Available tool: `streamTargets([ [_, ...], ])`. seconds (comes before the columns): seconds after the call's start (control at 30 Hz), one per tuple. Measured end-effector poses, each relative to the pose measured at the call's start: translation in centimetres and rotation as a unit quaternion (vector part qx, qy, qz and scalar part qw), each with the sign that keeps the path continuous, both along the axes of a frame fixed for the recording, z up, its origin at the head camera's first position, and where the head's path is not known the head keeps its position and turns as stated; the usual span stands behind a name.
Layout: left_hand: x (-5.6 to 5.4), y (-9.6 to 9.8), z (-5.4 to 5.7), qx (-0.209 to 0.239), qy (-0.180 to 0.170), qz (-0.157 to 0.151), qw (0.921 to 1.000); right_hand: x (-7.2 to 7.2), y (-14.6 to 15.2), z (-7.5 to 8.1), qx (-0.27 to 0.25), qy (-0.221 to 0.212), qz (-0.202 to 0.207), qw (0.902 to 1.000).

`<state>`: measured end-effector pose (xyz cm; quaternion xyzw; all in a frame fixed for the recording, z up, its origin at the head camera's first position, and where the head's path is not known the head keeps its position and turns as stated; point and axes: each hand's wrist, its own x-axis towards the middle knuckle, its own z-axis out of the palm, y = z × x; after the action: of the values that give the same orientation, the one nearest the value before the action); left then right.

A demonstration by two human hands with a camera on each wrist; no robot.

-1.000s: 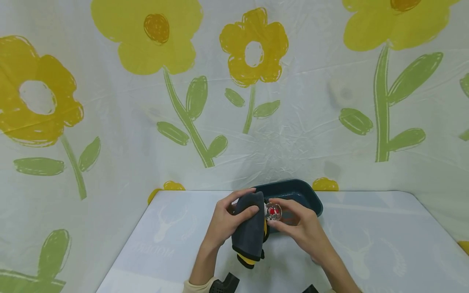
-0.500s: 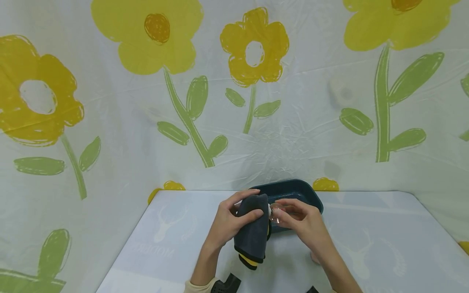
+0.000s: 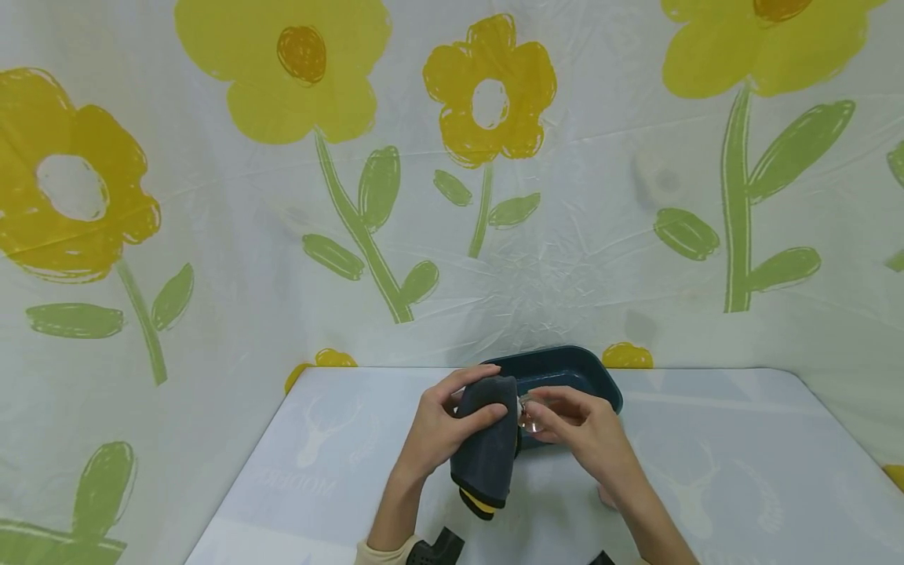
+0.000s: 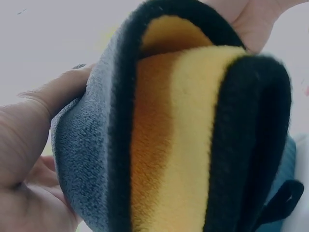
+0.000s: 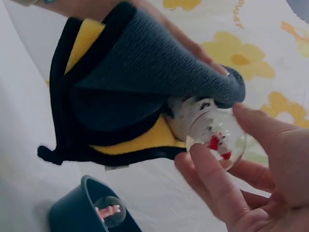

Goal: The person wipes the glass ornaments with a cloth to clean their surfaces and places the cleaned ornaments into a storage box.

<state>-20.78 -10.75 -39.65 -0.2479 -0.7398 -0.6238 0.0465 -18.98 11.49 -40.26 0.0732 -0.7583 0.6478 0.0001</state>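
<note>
Globe (image 5: pixel 223 137) pinched at towel (image 3: pixel 484 459)

The plush towel, grey and yellow with black edging, is gripped folded by the left hand (image 3: pixel 449 420), thumb laid across. Just right, the clear, round globe, its white base (image 5: pixel 182 121) against the towel, is pinched by the right hand (image 3: pixel 582 424), fingers bent. Beyond, a dark-blue tray (image 3: pixel 600 373) is backed by a flower-printed sheet (image 3: pixel 579 259).

Diffuse light, L-wrist view bkgd washed-out.
</note>
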Motion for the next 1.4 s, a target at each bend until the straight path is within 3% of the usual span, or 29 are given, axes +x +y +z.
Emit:
streamTargets([
  [0.13,0.0,0.0,-0.1,-0.005,0.001,0.011,0.9999,-0.1,0.2,-0.3,-0.008,0.013,0.035,0.9993],
  [0.3,-0.1,-0.2,-0.2,-0.015,-0.003,0.015,0.9998,-0.1,0.5,-0.6,0.028,0.085,0.059,0.9942],
  [0.43,-0.3,-0.3,-0.3,-0.008,-0.025,0.006,0.9996,-0.2,0.6,-0.7,0.050,0.144,0.070,0.9858],
  [0.57,-0.5,-0.5,-0.3,0.013,-0.055,-0.003,0.9984,0.0,0.5,-0.6,0.037,0.178,0.086,0.9796],
  [0.87,-0.6,-0.7,-0.2,0.040,-0.073,-0.011,0.9965,0.4,-0.3,-0.3,0.084,0.287,0.048,0.9531],
  [1.0,-0.6,-0.7,-0.2,0.043,-0.074,-0.012,0.9962,0.4,-0.4,-0.4,0.092,0.301,0.041,0.9482],
  [1.2,-0.6,-0.6,-0.2,0.037,-0.076,-0.010,0.9964,0.3,-0.4,-0.4,0.095,0.296,0.041,0.9495],
  [1.4,-0.5,-0.7,-0.2,0.035,-0.071,-0.011,0.9968,0.3,-0.4,-0.6,0.090,0.255,0.030,0.9624],
])
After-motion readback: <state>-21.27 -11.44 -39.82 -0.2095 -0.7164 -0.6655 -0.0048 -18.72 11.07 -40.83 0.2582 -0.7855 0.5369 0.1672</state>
